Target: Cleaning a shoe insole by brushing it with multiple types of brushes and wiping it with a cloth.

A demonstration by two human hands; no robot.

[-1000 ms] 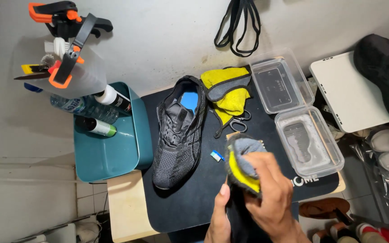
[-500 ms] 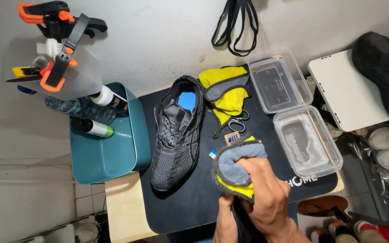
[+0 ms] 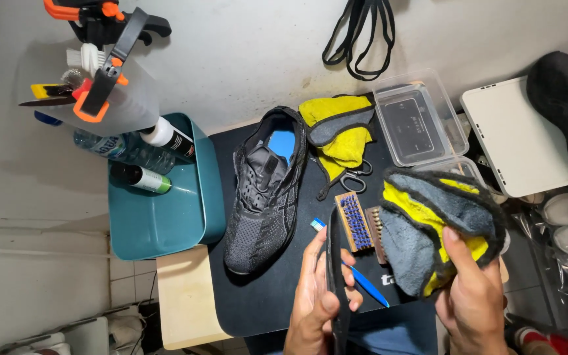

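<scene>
Two hands have parted: the right hand [image 3: 471, 299] has lifted the grey-and-yellow cloth [image 3: 432, 227] off toward three o'clock, grasping it, while the left hand [image 3: 317, 296] grips the black insole [image 3: 334, 263] edge-on, so wiping has paused, I judge.

The left hand [image 3: 317, 299] holds a thin black shoe insole [image 3: 334, 263] on its edge. The right hand [image 3: 471, 299] grips a yellow and grey cloth [image 3: 428, 223]. A black knit shoe [image 3: 264, 190] lies on the tabletop [image 3: 277, 289].
</scene>
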